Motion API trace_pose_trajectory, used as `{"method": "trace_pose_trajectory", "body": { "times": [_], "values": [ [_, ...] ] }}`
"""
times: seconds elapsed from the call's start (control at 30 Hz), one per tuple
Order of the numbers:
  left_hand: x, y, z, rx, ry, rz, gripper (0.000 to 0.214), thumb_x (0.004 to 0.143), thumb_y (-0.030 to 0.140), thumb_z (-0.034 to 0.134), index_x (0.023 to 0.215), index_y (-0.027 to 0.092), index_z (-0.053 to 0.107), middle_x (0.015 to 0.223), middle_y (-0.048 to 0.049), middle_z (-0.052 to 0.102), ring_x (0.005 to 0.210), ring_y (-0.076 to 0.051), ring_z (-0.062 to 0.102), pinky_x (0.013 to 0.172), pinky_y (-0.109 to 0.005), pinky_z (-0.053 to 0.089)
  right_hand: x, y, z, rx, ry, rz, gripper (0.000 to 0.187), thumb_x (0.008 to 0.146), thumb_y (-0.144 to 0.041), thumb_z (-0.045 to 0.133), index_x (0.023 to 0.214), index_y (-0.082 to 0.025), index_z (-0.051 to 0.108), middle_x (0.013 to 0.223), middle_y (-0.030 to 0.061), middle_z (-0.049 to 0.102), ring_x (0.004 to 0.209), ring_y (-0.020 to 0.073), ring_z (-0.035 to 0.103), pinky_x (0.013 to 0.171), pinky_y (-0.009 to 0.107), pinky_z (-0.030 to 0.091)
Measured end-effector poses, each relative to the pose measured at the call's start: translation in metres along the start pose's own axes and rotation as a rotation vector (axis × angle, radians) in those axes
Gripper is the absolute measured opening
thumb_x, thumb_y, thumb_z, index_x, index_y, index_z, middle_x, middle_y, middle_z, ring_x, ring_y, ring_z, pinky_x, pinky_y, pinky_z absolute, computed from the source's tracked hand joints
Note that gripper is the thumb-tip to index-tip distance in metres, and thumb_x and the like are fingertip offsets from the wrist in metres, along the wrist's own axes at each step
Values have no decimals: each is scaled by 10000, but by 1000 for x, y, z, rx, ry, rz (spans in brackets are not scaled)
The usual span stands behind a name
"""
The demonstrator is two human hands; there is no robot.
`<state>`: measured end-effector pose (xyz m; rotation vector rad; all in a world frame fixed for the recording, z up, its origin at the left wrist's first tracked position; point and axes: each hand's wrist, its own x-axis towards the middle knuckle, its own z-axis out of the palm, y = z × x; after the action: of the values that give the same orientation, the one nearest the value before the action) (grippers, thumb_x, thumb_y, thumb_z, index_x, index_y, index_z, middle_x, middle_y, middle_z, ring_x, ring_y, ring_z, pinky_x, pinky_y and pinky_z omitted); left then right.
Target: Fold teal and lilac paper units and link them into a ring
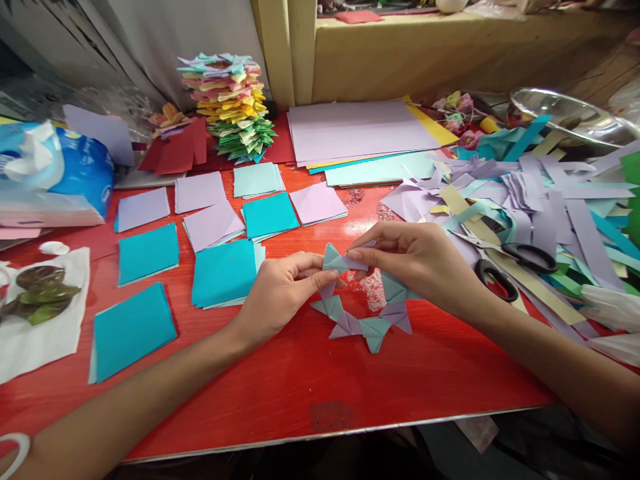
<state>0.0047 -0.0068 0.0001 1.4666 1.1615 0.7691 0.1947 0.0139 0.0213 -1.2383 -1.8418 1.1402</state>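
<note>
Head view. Folded-paper ring (375,331), mint and lilac, made of pointed units: held between 2 hands over the near part of a red table (250,407); contact with the tabletop cannot be told. Left hand (280,287): closed in a pinch, the ring's left far side gripped by thumb and fingers. Right hand (410,257): likewise pinched, a lilac unit at the ring's far side gripped. Paper stacks, left of and beyond the ring: 4 topped with teal (133,333), others with lilac or mint. Multicoloured paper tower (233,110): stood upright behind the stacks. Large lilac sheets (360,130): laid flat beside the tower. Scissors (493,257), 1 pair, black-handled: rested on paper strips (540,193), right of the right hand. Metal bowl (565,110): placed behind the strips.
</note>
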Motion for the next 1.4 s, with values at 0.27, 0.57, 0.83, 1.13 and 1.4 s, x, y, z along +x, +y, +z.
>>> {"method": "trace_pose_trajectory", "body": {
  "times": [0.27,0.57,0.83,1.13,1.4],
  "values": [
    [5,0,1,-172,235,63,175,788,342,601,816,169,614,808,-32,703,523,-86,542,489,-210,431,4,-8,-9,150,93,7,365,841,-459,495,1080,-198,588,898,50,669,836,162,636,678,272,508],
    [8,2,0,-324,303,124,149,839,304,528,879,160,516,903,-59,676,544,-87,554,462,-209,459,5,1,-8,294,4,74,336,736,-434,644,1010,-240,629,985,40,655,934,199,609,790,328,502],
    [8,-2,0,-279,380,107,185,857,381,488,901,203,472,655,25,594,478,-79,504,420,-192,366,6,13,7,525,-180,176,287,686,-353,702,900,-170,651,835,42,682,753,168,655,694,304,537],
    [10,-6,-1,-99,367,78,196,785,378,595,821,187,569,601,22,555,514,-95,460,483,-220,327,0,17,25,589,-16,157,211,737,-347,649,752,-137,663,700,49,683,637,150,654,645,289,548],
    [7,-2,1,-157,369,107,149,785,326,609,822,190,563,627,32,585,594,-100,536,579,-227,386,-1,16,25,541,-7,156,238,722,-379,657,684,-144,655,667,42,676,605,148,647,610,277,540]
  ]
}}
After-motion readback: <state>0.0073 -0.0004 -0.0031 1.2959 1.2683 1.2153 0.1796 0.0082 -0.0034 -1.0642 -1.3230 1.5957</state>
